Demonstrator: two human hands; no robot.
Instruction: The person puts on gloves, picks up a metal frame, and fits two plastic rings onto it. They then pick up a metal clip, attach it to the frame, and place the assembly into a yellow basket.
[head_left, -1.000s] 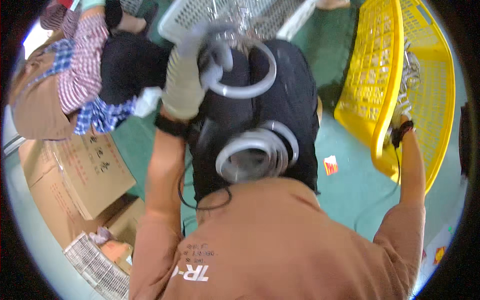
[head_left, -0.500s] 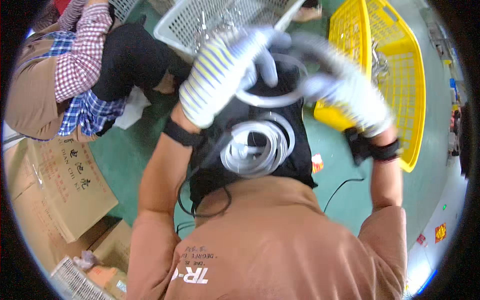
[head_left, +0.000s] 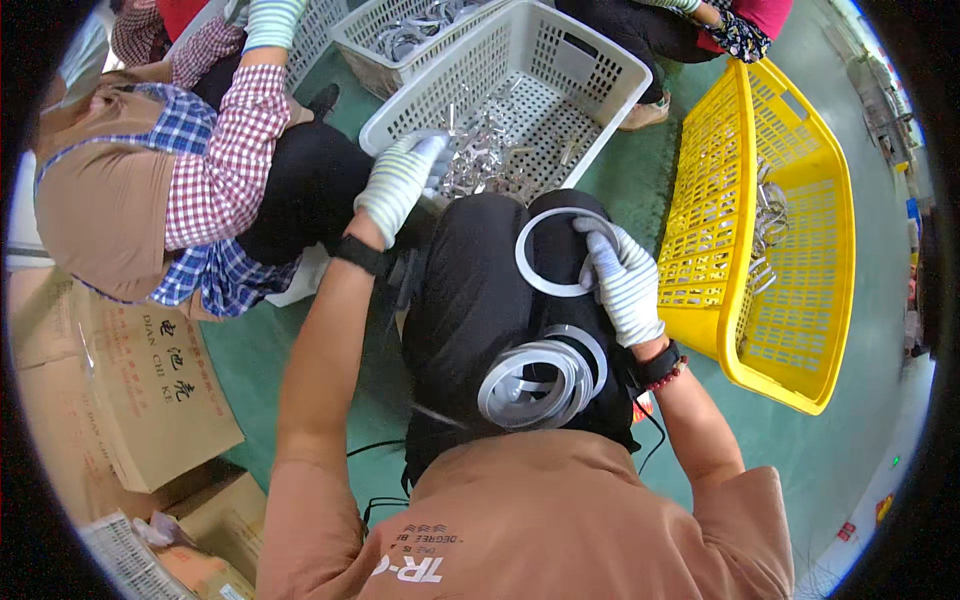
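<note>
Holding one white ring (head_left: pixel 523 260) over the lap (head_left: pixel 465 290), the right hand (head_left: pixel 622 280) pinches its edge between fingers. A ring pile (head_left: pixel 572 395) already sits there. Many shiny bits (head_left: pixel 490 155) are left in the white basket (head_left: pixel 612 80) and yellow basket (head_left: pixel 805 330). I can't tell if the left hand's (head_left: pixel 402 185) fingers hold anything.
</note>
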